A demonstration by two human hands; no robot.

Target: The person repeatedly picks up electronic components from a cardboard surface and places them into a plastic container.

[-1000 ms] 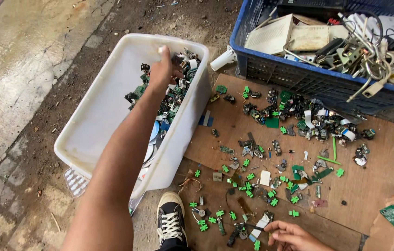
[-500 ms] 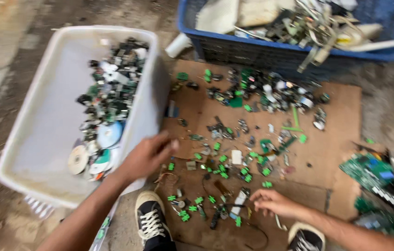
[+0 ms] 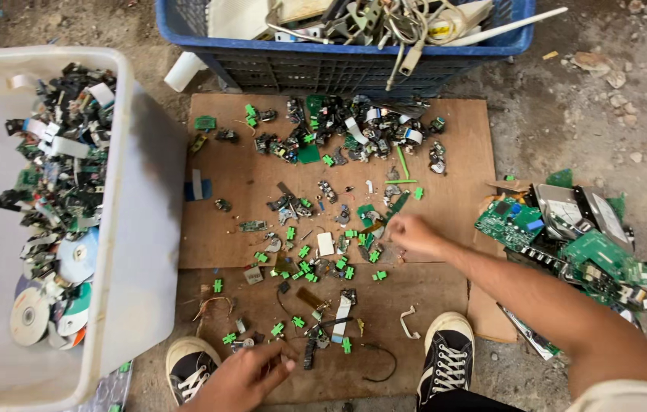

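Bare, gritty ground fills the frame, with a brown board [image 3: 445, 152] laid across the middle and strewn with small electronic scraps. The left hand [image 3: 243, 379], at the bottom centre, lies low over green clips [image 3: 293, 322] near the board's lower edge, fingers loosely curled; whether it holds anything I cannot tell. The right hand [image 3: 413, 234], right of centre, has its fingertips pinched together among the green pieces [image 3: 350, 271] in the middle of the board, seemingly on a small part too tiny to make out.

A risk, as I judge it: the pieces are tiny and tangled with thin wires, so a pinched part could slip or drag neighbours along.

Counted: one white tub [image 3: 144, 252] at left, holding scraps and about three discs [image 3: 29, 314]; one blue crate [image 3: 338, 61] at the top; one heap of green circuit boards [image 3: 567, 236] at right; two black shoes [image 3: 445, 358]. The loose scraps are too many to count.
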